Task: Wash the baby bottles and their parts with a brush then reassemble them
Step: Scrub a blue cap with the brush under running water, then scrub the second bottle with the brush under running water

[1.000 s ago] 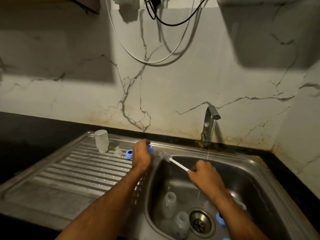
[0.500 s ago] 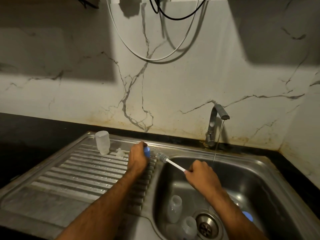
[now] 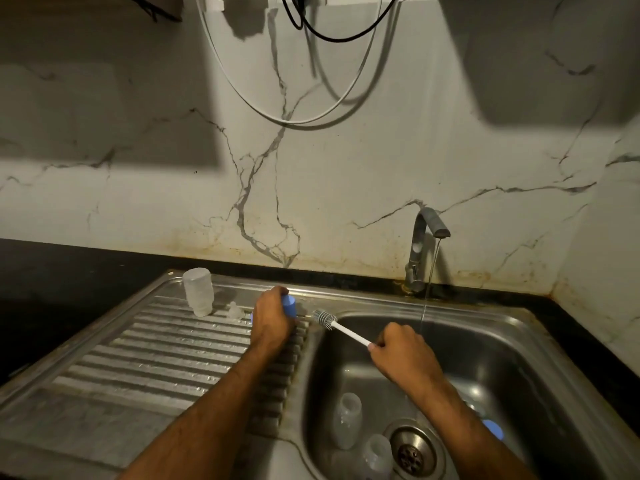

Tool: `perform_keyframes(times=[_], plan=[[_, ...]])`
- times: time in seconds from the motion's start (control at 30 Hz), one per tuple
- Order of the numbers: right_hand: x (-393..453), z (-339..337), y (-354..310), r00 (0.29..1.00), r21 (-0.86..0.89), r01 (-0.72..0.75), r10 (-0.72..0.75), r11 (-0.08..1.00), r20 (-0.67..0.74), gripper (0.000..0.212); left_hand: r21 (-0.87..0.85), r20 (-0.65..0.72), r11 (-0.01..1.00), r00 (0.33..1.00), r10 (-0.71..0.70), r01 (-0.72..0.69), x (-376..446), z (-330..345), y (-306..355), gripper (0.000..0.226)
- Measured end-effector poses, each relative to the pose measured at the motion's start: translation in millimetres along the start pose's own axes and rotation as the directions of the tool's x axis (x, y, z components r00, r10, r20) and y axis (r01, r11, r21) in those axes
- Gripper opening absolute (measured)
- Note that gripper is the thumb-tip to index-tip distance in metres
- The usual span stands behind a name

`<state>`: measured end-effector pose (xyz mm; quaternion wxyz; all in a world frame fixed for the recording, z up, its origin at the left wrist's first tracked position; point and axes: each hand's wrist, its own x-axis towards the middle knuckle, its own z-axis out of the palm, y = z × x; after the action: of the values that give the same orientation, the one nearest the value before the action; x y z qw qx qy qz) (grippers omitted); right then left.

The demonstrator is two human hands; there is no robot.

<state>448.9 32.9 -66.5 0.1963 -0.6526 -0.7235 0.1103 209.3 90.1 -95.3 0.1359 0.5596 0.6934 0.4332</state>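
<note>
Blue cap (image 3: pixel 288 305) is gripped in the left hand (image 3: pixel 272 320) at frame centre, low over the ribbed drainboard (image 3: pixel 138 358) beside the basin's left edge; right hand (image 3: pixel 403 351) is curled round the white brush (image 3: pixel 341 328) handle, bristles pointing up-left at the cap, just short of it. Upper left of the drainboard: one inverted clear bottle (image 3: pixel 198 291) and a clear nipple (image 3: pixel 234 310), with bare ribs toward frame bottom-left. Steel sink (image 3: pixel 519 341) holds two clear bottles (image 3: pixel 347 420) by the drain (image 3: pixel 414 452) and a blue part (image 3: pixel 493 429) lower right; tap (image 3: pixel 424 247) runs a thin stream.
</note>
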Motion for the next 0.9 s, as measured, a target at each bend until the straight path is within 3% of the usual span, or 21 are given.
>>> perform_keyframes(times=[0.23,0.43,0.57,0.73,0.9], plan=[[-3,-9,6,0.999,0.002,-0.012,0.012,1.0,-0.036,0.019,0.041,-0.044,0.999,0.999,0.028,-0.026,-1,-11,14,0.063],[-14,-24,18,0.997,-0.005,-0.037,0.037,0.999,-0.067,0.017,0.08,-0.15,0.993,0.983,0.102,-0.091,-13,-22,42,0.058],[-27,-36,30,0.995,-0.012,-0.067,0.066,0.998,-0.081,0.016,0.015,-0.152,0.993,0.981,0.119,-0.118,-29,-16,59,0.055],[-49,-47,46,0.991,-0.036,-0.107,0.104,0.994,-0.087,0.015,-0.027,-0.078,0.988,0.986,0.15,-0.153,-62,16,62,0.048],[-69,-52,63,0.988,-0.056,-0.145,0.141,0.988,-0.066,0.017,0.033,0.177,0.992,0.978,0.112,-0.119,-88,46,49,0.049]])
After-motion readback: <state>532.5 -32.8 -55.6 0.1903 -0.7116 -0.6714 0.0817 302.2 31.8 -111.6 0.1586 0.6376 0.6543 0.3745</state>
